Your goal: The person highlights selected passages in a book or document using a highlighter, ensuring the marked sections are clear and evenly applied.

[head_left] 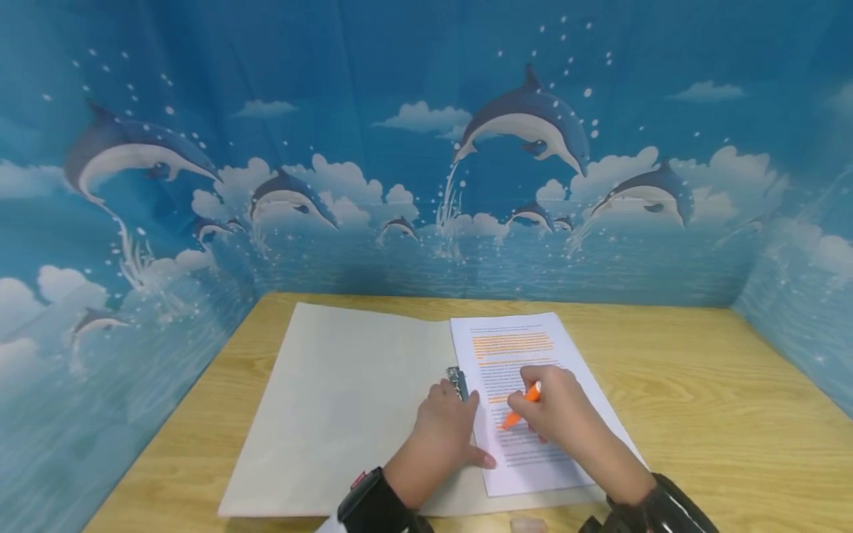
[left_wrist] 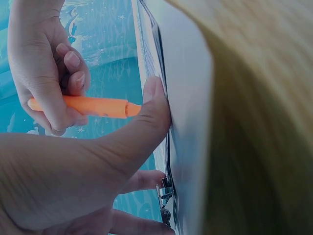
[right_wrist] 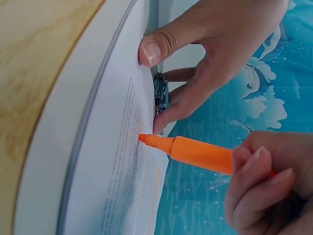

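Observation:
My right hand point(head_left: 556, 407) grips an orange highlighter point(right_wrist: 200, 154), its tip at the text on a printed sheet point(head_left: 533, 474). Several lines on that sheet carry orange marking, in the upper part and around the middle. The sheet lies on the right side of an opened white folder point(head_left: 360, 392). Along the folder's fold sits a metal clip point(head_left: 456, 379). My left hand point(head_left: 443, 429) rests by the clip with fingers spread; its thumb point(right_wrist: 152, 51) presses on the sheet's left edge. In the left wrist view the highlighter's tip is partly hidden behind that thumb.
The folder lies on a wood-grain table point(head_left: 700, 385). At the table's front edge is a small pale object point(head_left: 529, 525), cut off by the frame. A blue curtain point(head_left: 373, 163) printed with dolphins hangs behind and at both sides.

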The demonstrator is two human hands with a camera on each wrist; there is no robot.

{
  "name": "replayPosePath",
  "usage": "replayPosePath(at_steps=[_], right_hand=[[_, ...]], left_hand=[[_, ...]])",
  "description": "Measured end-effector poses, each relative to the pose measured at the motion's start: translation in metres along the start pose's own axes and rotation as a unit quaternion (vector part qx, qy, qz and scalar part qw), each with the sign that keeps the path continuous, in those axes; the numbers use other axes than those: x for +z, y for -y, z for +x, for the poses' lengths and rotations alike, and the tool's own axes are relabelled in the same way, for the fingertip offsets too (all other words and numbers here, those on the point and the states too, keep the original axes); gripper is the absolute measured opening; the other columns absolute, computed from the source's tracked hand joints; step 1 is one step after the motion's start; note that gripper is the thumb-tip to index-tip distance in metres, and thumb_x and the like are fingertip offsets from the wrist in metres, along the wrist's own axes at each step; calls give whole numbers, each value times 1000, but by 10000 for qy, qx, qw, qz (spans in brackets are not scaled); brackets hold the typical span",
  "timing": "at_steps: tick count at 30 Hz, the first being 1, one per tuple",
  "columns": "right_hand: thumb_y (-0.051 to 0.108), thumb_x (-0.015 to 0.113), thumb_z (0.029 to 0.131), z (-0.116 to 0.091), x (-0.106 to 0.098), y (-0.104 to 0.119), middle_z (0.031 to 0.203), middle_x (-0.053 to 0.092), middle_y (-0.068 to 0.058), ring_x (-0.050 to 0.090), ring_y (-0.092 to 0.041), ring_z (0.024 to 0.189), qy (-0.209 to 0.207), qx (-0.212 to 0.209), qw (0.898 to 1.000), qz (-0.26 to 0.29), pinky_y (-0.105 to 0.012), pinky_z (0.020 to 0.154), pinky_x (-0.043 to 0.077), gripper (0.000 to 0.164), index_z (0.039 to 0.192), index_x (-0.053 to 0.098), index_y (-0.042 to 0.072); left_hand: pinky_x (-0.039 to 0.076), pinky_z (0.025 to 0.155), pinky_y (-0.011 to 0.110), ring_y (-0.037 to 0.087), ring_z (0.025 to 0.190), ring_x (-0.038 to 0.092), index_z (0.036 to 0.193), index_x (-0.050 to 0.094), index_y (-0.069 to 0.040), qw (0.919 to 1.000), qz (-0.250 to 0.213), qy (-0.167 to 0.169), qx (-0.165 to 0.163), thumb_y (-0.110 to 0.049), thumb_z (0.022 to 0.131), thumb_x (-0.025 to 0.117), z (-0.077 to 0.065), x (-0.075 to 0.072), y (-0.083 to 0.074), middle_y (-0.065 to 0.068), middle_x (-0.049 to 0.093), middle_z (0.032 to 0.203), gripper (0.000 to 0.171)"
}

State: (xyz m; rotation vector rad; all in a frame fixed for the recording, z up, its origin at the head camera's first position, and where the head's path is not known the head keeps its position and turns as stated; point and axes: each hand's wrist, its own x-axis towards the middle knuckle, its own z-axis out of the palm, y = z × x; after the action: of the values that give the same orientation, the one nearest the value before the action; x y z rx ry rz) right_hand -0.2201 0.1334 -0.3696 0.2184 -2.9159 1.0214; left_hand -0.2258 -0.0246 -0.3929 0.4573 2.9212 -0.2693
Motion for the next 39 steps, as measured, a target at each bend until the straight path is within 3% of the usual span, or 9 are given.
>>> replayPosePath(at_steps=[9,22,39], right_hand=[[6,62,76,2,-4,-1,46,48,1,43,-11,33,45,220,9997,-59,-24,36,35,22,64,44,8],[6,62,77,2,-7,-5,46,43,1,41,-11,36,-24,197,9997,-129,-25,37,34,21,64,44,8],[7,63,79,4,-15,-18,46,40,2,39,-10,35,64,181,9998,19,-20,35,31,26,64,41,8]], left_hand=[[49,88,32,28,116,50,139,43,-25,10000,63,4,19,-79,52,61,1,-1,0,16,55,127,104],[50,80,30,26,103,54,138,45,-23,9998,47,-144,96,-80,50,60,0,2,1,17,58,119,106],[51,82,31,27,107,54,138,44,-24,10000,73,-31,33,-79,50,61,2,1,0,18,56,123,106]])
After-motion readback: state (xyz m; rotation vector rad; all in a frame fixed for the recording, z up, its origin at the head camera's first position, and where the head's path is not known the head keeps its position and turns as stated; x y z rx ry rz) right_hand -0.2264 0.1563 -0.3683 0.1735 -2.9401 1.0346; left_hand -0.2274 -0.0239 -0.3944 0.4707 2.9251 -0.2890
